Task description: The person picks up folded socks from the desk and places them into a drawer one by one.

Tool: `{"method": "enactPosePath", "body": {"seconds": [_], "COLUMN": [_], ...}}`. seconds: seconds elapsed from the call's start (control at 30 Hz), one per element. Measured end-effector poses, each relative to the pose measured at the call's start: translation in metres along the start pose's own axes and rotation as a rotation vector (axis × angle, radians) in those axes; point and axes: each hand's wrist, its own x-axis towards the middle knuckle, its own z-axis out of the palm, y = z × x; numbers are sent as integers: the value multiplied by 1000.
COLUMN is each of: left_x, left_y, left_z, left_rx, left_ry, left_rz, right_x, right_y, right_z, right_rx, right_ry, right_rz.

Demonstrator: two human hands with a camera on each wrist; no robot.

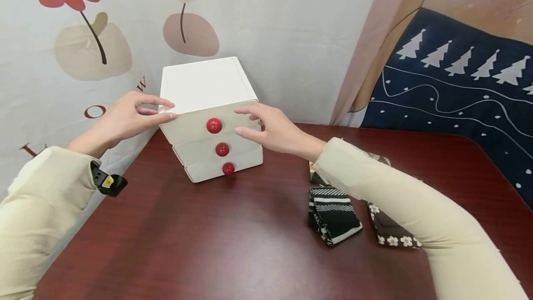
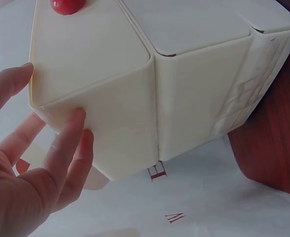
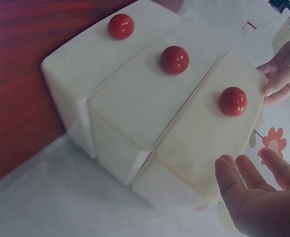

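Observation:
A small white drawer unit [image 1: 208, 84] with three stacked drawers stands toward the back left of the dark red table. Each drawer front has a round red knob; the top knob [image 1: 214, 125] lies between the two hands. My left hand [image 1: 122, 119] touches the unit's upper left front corner, fingers loosely extended; in the left wrist view two fingertips meet its side. Its fellow, my right hand [image 1: 276, 128], hovers around the upper right front corner with fingers and thumb spread, holding nothing. In the right wrist view its fingertips [image 3: 226, 163] overlap the top drawer's edge.
A folded black-and-white striped cloth [image 1: 335, 214] lies right of the unit. Beside it is a dark brown folded cloth with white flowers [image 1: 393, 228], partly under the right sleeve in view. More folded fabric [image 1: 376, 157] shows behind that sleeve. A printed curtain [image 1: 291, 36] hangs behind the table.

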Motion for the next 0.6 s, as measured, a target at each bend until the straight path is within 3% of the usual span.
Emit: {"method": "enactPosePath", "body": {"seconds": [0.33, 0.6], "left_x": [-1, -1], "left_y": [-2, -8], "left_z": [5, 2], "left_rx": [-16, -99], "left_ry": [45, 34], "left_rz": [-54, -70], "right_x": [34, 42], "right_y": [-3, 4], "right_z": [36, 67], "right_rx": [199, 165], "right_ry": [18, 231], "right_rz": [48, 31]}}
